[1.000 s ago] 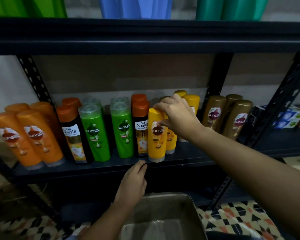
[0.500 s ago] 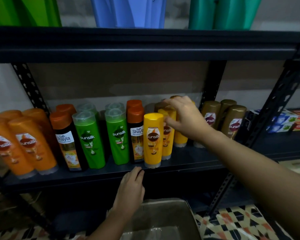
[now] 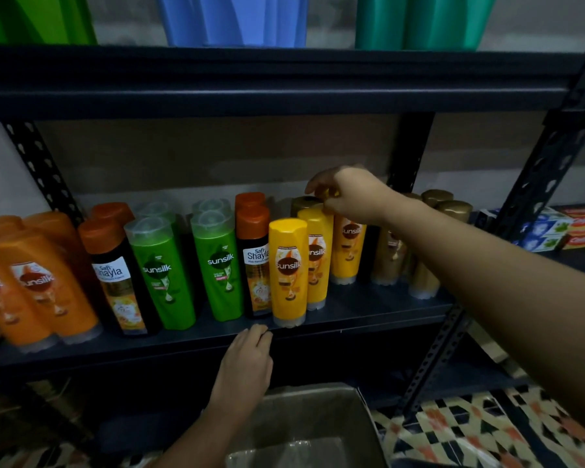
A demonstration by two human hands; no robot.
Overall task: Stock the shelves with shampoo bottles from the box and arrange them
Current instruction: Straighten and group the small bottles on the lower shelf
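Right hand [image 3: 352, 195]: released front yellow bottle [image 3: 288, 271] since a second ago, now reaching farther back; fingers curled over cap of rear yellow bottle [image 3: 348, 246], apparently pinching it.
Front yellow bottle: upright at near shelf edge [image 3: 368, 327], just right of black Shayla bottle [image 3: 255, 261]; placement judged complete.
Left hand [image 3: 247, 359]: unchanged, straight fingers resting on shelf edge, holding nothing.
Box [image 3: 304, 430]: below, near side; no bottles visible inside.
Stocking apparently finished; row alignment under way.

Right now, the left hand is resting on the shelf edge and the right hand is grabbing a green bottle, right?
Not quite. The head view shows the left hand on the shelf edge, but the right hand grips a yellow bottle, not a green one.
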